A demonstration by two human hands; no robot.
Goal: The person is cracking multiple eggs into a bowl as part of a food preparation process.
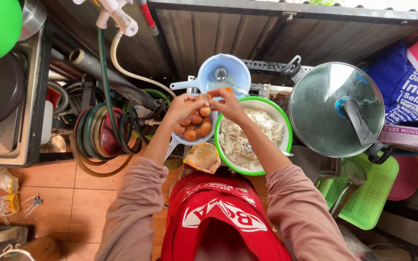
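Two hands are seen meeting above a dish of brown eggs [195, 124], with an egg [204, 98] gripped between them: the left hand [182, 107] is closed on it from one side and the right hand [224, 102] is pinched on it from the other. Whether the shell is cracked cannot be told. Largest in view is a pan under a glass lid [325, 104], set well to the right, with a black spatula [359, 126] laid on top. Next to it a green-rimmed bowl [286, 126] of pale crumbly mix is placed, touching the egg dish. A blue jug [233, 70] with a spoon inside is seen just behind the hands. A small open packet [202, 157] lies below the eggs. A green tray [371, 193] holding a strainer sits at lower right, and coiled hoses [97, 133] are piled at left.
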